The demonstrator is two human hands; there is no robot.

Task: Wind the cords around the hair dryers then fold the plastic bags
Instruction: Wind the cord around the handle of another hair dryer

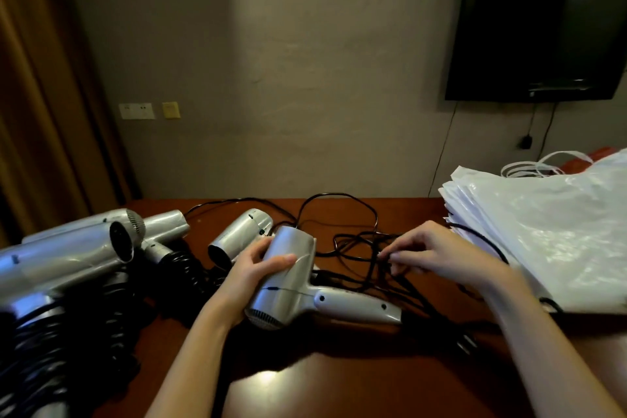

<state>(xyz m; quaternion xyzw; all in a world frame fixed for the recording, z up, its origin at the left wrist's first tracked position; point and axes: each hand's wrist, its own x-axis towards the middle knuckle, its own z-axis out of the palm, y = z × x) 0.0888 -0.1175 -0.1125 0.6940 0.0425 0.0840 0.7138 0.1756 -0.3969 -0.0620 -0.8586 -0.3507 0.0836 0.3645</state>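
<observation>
Gripping silver hair dryer [288,278] barrel with left hand [251,271]; pinching tangled black cord [359,258] with right hand [437,248] (fingertips blurred); plastic bags [543,231] running off frame.

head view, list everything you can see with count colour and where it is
hair dryer: one, silver, table centre, gripped by the left hand
other hair dryers: about four, silver, left and centre, some with wound cords
loose cords: black, tangled mid-table
plastic bags: a stack, white, right
table: one, reddish brown
television: one, black, on the wall
wall plates: white and yellow, left wall
curtain: brown, far left
left hand: holds the dryer
right hand: pinches a cord
</observation>
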